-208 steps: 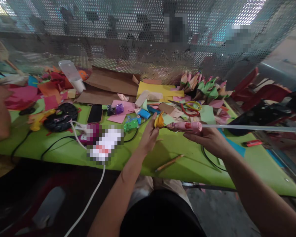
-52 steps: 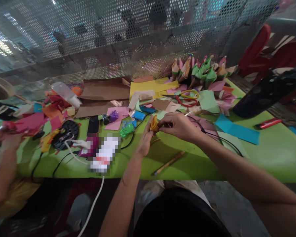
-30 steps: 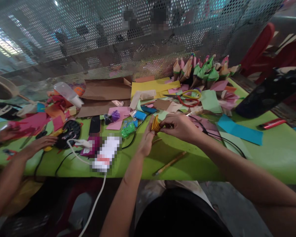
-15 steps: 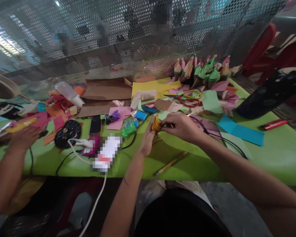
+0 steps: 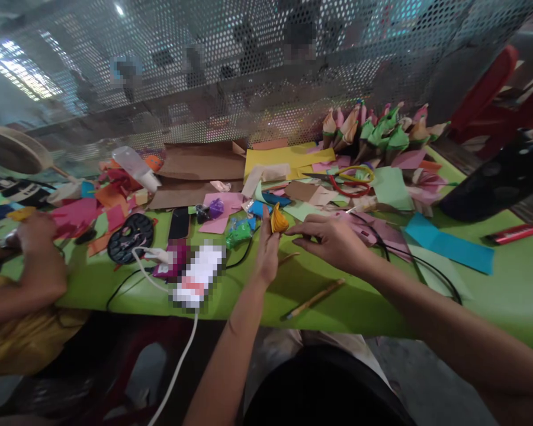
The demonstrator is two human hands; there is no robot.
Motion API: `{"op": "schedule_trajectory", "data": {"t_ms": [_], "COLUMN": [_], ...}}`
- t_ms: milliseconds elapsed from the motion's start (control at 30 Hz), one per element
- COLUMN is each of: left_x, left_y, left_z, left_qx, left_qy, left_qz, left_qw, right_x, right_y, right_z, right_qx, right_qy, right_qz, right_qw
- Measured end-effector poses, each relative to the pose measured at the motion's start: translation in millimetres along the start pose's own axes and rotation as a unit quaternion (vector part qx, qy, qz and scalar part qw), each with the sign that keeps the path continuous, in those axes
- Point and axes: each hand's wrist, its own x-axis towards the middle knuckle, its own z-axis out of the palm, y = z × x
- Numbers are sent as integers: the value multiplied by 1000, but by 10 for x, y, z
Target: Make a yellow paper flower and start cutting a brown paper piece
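- Green table [image 5: 510,307], strewn with paper [image 5: 450,242]!
- Left hand [image 5: 267,254] holds the swirl [image 5: 279,220].
- Right hand [image 5: 337,241]: fingers narrow, tips beside it (gripping? can't tell).

Centre: underside of the yellow swirled piece [image 5: 279,219] hidden by the left fingers [image 5: 266,229]; from where I stand, whether the right fingers [image 5: 307,230] touch it cannot be told. Lower left of centre: phone screen [image 5: 199,277] masked by pixelation. Far left: co-worker's arm [image 5: 39,272] cut by the frame edge. Upper right: dark bottle [image 5: 493,180] likewise cropped. Top: figures [image 5: 246,44] behind the perforated panel [image 5: 231,106], blurred. Bottom edge: white cable [image 5: 182,359] cut off.
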Motion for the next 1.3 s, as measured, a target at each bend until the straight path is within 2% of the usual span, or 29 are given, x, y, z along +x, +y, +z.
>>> {"op": "schedule_trajectory", "data": {"t_ms": [100,267,600,1300], "left_x": [12,-2,15,37], "left_y": [-24,-18,-40,-64], "left_z": [-1,3,-8,0], "left_qx": [16,3,31,26], "left_qy": [8,9,-3,-13], "left_qz": [15,3,27,18], "left_qw": [1000,1000,999,999], "right_x": [-7,-15,-23,-25], "right_y": [15,32,33,20], "right_z": [43,85,86,101], "right_qx": [-27,-64,-87,-119], "right_qy": [-5,-3,7,7], "right_qz": [-6,-18,-41,-46], "right_qw": [1000,998,995,992]}}
